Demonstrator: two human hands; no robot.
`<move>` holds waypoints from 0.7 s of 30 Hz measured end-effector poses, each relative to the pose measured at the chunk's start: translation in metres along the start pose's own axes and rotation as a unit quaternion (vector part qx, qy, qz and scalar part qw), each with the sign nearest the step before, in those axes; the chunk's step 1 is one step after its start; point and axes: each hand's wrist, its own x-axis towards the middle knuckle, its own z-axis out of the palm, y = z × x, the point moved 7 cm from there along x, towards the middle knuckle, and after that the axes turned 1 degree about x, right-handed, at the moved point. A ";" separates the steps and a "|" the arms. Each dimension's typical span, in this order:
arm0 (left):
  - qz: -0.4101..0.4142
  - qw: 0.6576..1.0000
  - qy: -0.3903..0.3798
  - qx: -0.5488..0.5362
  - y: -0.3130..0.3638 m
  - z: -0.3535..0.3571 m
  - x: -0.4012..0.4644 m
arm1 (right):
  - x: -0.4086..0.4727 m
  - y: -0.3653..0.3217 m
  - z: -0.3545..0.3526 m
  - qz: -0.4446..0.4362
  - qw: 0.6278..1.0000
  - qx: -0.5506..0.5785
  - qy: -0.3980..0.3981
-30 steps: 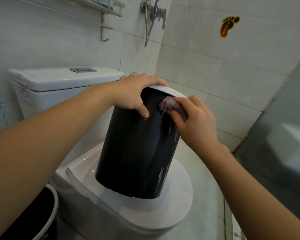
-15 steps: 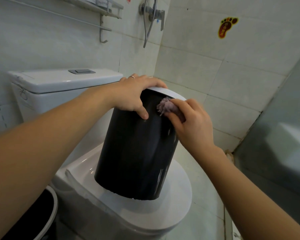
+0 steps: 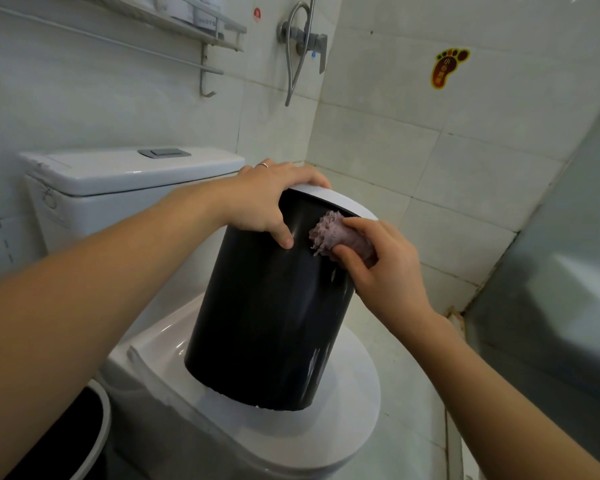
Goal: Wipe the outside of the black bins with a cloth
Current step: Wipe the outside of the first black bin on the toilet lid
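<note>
A black round bin (image 3: pixel 267 320) with a white rim stands tilted on the shut toilet lid (image 3: pixel 354 410). My left hand (image 3: pixel 271 199) grips the bin's top rim, thumb down on the black wall. My right hand (image 3: pixel 381 268) pinches a small purple fluffy cloth (image 3: pixel 329 233) and presses it against the bin's upper outside wall, just under the rim. A second black bin (image 3: pixel 66 445) with a white rim shows partly at the bottom left on the floor.
The white toilet tank (image 3: pixel 118 181) stands behind the bin. Tiled walls close in at the back and right, with a shower fitting (image 3: pixel 305 39) and a metal shelf (image 3: pixel 194 26) above. A grey panel (image 3: pixel 561 271) stands at the right.
My right hand with the cloth has shifted slightly along the bin's upper wall near the rim. My left hand keeps its hold on the rim.
</note>
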 end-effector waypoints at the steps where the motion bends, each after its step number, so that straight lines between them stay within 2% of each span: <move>1: -0.005 1.000 -0.005 -0.006 0.001 0.000 0.000 | 0.000 0.000 -0.001 -0.001 1.000 -0.004 0.009; 8: -0.017 1.000 0.010 0.022 0.015 0.002 0.006 | 0.002 -0.001 -0.001 -0.004 1.000 -0.013 0.019; 11: 0.003 0.999 0.006 0.035 0.018 0.002 0.008 | 0.002 0.000 -0.001 -0.004 1.000 -0.018 0.015; 21: -0.008 0.996 -0.013 -0.084 0.003 0.004 0.008 | 0.007 0.001 -0.006 -0.002 1.000 -0.018 0.022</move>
